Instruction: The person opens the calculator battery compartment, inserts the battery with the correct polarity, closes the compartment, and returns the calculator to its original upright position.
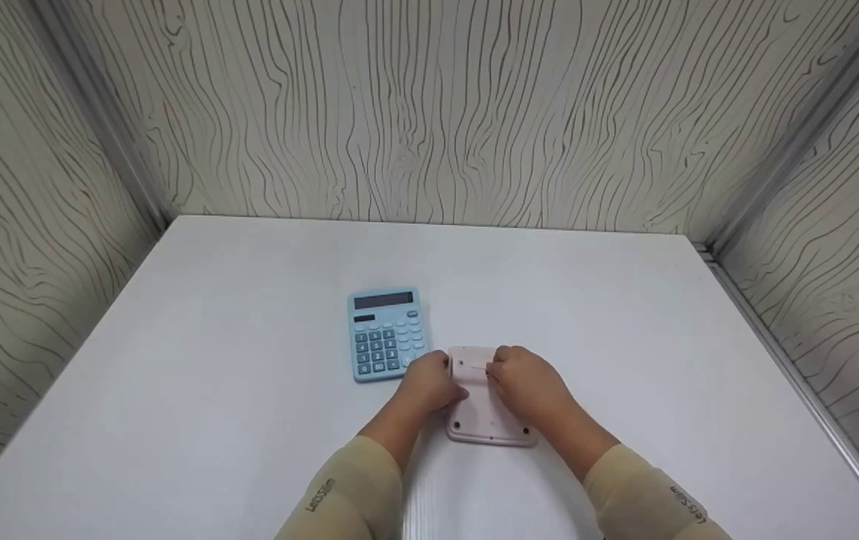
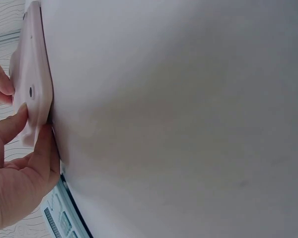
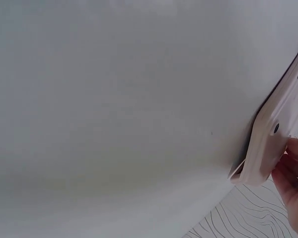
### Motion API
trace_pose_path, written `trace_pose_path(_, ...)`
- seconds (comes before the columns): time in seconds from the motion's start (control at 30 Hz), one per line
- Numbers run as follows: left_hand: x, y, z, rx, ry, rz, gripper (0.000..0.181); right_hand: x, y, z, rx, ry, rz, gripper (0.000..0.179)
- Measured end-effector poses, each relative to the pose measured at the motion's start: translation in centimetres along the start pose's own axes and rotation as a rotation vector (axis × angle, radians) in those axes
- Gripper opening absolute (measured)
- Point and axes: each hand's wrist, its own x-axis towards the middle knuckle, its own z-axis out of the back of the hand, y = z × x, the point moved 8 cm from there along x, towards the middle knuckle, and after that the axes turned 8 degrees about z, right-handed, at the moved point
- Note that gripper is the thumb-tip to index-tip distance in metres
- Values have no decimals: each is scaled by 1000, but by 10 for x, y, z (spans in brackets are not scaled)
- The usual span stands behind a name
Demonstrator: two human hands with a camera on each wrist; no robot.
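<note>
A pink calculator lies face down on the white table, with its back and dark round spots near the corners showing. My left hand grips its left edge; in the left wrist view the thumb is on the back and the fingers are at the side. My right hand is at the calculator's upper right, fingers bent. In the right wrist view its fingertips meet the back close to the thumb. Whether they pinch something small there is hidden. A blue calculator lies face up beside my left hand.
The white table extends on both sides of the calculators. Pale wood-grain panels enclose it at the back and sides. Grey metal posts stand at the corners, and a metal strip runs along the right edge.
</note>
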Motion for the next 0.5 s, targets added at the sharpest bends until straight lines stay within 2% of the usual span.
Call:
trace_pose_path(0.2, 0, -1, 0, 3, -3, -12, 55, -3, -1, -2, 18, -4, -14, 15)
trace_pose_path(0.37, 0, -1, 0, 5, -2, -9, 55, -3, -6, -2, 110, -3, -35, 14)
trace_pose_path(0.5, 0, -1, 0, 8, -6, -16, 55, -6, -15, -5, 150, 43, -91, 20)
